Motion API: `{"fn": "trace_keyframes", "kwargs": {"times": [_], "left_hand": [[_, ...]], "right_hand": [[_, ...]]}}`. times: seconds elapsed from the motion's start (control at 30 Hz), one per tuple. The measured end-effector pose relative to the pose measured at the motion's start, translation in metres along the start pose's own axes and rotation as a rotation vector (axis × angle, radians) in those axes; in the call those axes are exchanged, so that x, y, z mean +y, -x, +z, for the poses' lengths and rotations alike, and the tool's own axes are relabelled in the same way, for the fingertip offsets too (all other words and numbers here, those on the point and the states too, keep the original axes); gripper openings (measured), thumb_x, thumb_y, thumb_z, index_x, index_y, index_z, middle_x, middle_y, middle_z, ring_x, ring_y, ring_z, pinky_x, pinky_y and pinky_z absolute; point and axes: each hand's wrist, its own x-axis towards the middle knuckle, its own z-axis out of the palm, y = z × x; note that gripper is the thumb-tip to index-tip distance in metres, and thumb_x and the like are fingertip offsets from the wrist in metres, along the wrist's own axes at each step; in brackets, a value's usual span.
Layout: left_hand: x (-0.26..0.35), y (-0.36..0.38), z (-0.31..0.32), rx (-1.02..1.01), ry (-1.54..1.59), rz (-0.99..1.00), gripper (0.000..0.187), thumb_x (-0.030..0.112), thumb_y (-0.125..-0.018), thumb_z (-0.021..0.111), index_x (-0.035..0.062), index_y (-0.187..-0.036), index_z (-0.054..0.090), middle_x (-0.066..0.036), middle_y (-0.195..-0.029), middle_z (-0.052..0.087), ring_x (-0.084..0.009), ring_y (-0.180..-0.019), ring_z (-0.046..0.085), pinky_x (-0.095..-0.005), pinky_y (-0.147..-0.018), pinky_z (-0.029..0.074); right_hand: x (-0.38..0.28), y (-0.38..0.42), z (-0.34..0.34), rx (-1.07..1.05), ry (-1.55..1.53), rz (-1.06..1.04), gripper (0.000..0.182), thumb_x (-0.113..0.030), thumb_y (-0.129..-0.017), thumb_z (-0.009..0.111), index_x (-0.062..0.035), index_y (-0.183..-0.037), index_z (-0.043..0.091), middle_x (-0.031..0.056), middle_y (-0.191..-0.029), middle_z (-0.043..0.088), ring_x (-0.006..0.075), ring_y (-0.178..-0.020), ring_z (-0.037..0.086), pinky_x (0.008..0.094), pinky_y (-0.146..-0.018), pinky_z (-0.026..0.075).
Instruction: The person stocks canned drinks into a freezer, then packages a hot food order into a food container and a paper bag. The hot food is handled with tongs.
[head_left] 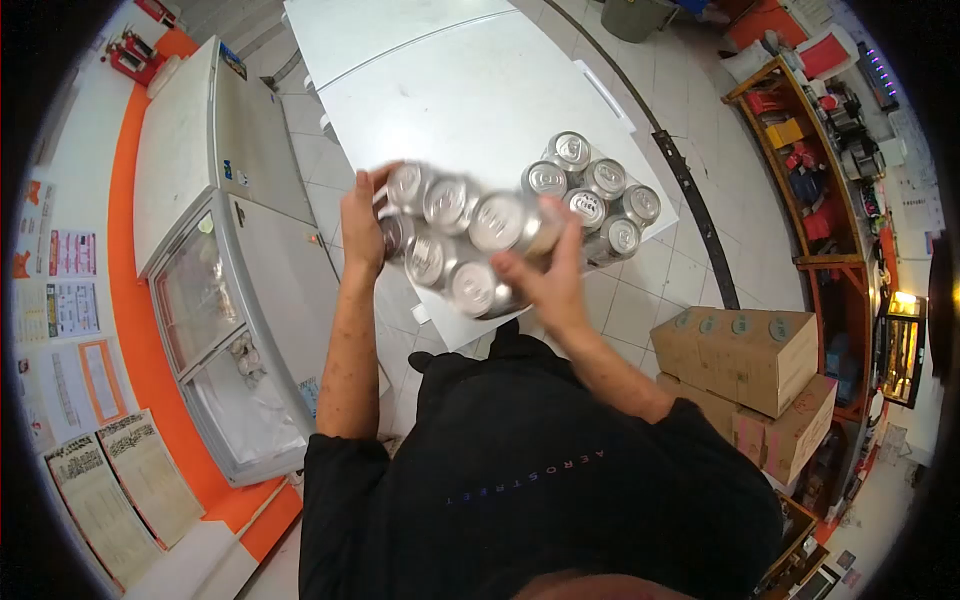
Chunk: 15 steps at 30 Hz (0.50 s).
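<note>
Between my two hands is a pack of silver-topped cans [447,204], slightly blurred and raised over the front edge of a white table [420,100]. My left hand [362,222] grips the pack's left end, its fingers curling round the far side. At the opposite end, my right hand [552,268] clasps the nearest cans with the thumb over their tops. Another pack of cans [585,207] stands upright on the table's right corner, just beyond my right hand. The sides of the held cans are mostly hidden.
On the left stands a chest freezer [270,330] with a glass lid. Cardboard boxes [735,350] are stacked on the right, near a wooden shelf [800,170] full of goods. A dark strip [690,180] crosses the tiled floor. A grey bin [635,18] is at the back.
</note>
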Motion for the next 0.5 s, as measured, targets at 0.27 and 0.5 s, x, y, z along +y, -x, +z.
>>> {"fn": "trace_keyframes", "kwargs": {"times": [0.27, 0.5], "left_hand": [[-0.191, 0.018, 0.018, -0.063, -0.293, -0.09, 0.046, 0.04, -0.094, 0.05, -0.0022, -0.105, 0.066, -0.015, -0.086, 0.069, -0.0192, -0.081, 0.064, -0.0309, -0.076, 0.049], [-0.14, -0.011, 0.064, -0.13, -0.451, 0.119, 0.054, 0.046, -0.092, 0.052, -0.0041, -0.109, 0.062, -0.019, -0.106, 0.065, -0.0287, -0.102, 0.061, -0.0341, -0.09, 0.045]], "right_hand": [[0.191, 0.054, -0.029, 0.223, -0.273, 0.504, 0.079, -0.019, -0.079, 0.072, -0.0099, -0.139, 0.021, 0.0124, -0.129, 0.039, 0.0236, -0.119, 0.043, 0.0362, -0.101, 0.036], [0.156, 0.077, -0.113, 0.455, 0.15, 0.566, 0.059, -0.046, -0.089, 0.052, -0.0118, -0.135, 0.039, 0.0065, -0.118, 0.048, 0.0202, -0.103, 0.049, 0.0319, -0.076, 0.043]]}}
